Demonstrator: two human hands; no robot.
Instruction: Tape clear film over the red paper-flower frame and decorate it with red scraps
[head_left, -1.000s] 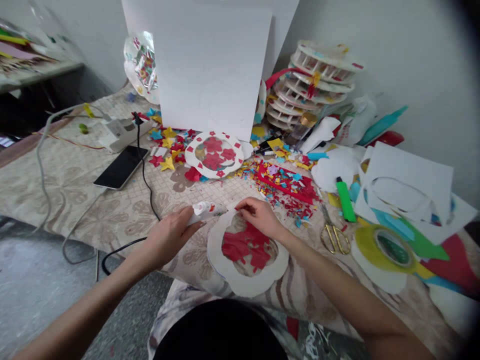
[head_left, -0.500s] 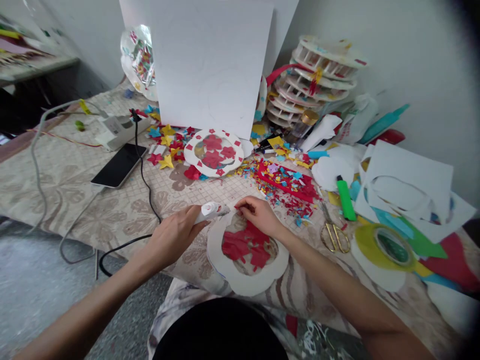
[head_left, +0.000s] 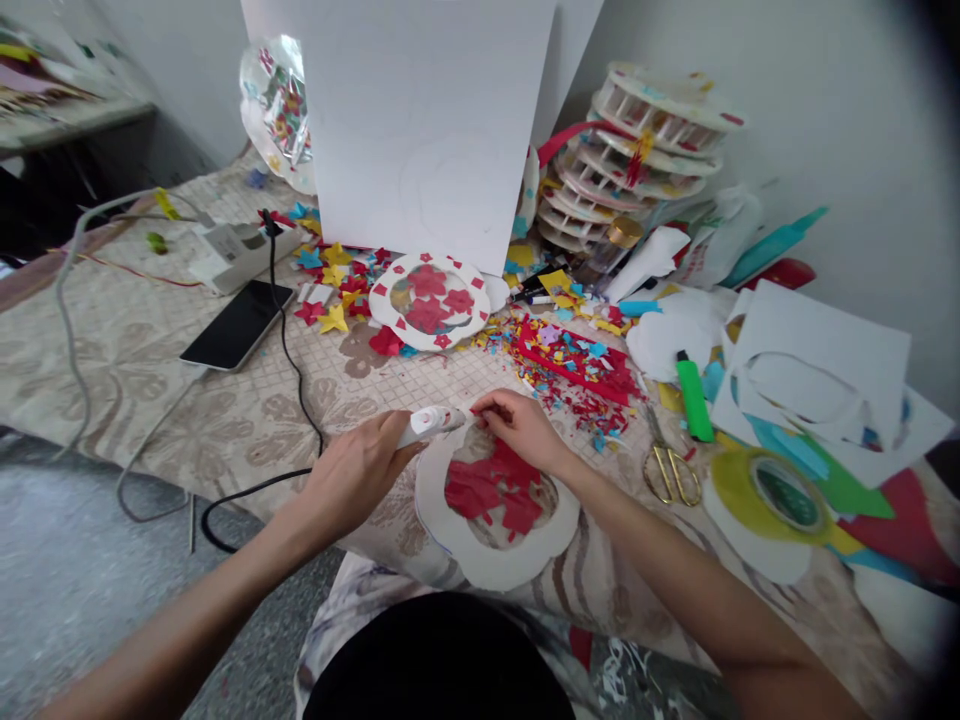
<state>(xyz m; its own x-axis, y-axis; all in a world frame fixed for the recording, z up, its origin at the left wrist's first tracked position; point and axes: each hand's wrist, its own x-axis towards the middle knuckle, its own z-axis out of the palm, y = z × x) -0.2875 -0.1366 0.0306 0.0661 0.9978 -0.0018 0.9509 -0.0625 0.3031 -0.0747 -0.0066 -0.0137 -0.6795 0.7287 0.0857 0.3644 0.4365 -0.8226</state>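
My left hand [head_left: 352, 480] is closed round a white glue gun [head_left: 431, 423] whose black cable [head_left: 292, 340] trails off to the left. Its tip points at a small red paper piece [head_left: 475, 411] pinched in my right hand [head_left: 521, 430]. Both hands hover over the far rim of a white scalloped paper ring [head_left: 487, 560] that lies before me on the cloth. Red paper flowers [head_left: 487, 487] fill the ring's centre.
A finished ring with red flowers [head_left: 430, 300] lies further back among coloured paper scraps [head_left: 570, 365]. A phone [head_left: 236, 325] and a power strip [head_left: 236, 252] sit left. Scissors [head_left: 670, 470], a green marker [head_left: 694, 397], tape [head_left: 784, 495] and white sheets [head_left: 817, 360] lie right. A white board [head_left: 427, 120] stands behind.
The glue gun's tip has moved right, closer to my right hand's fingertips. My right hand stays at the ring's far rim.
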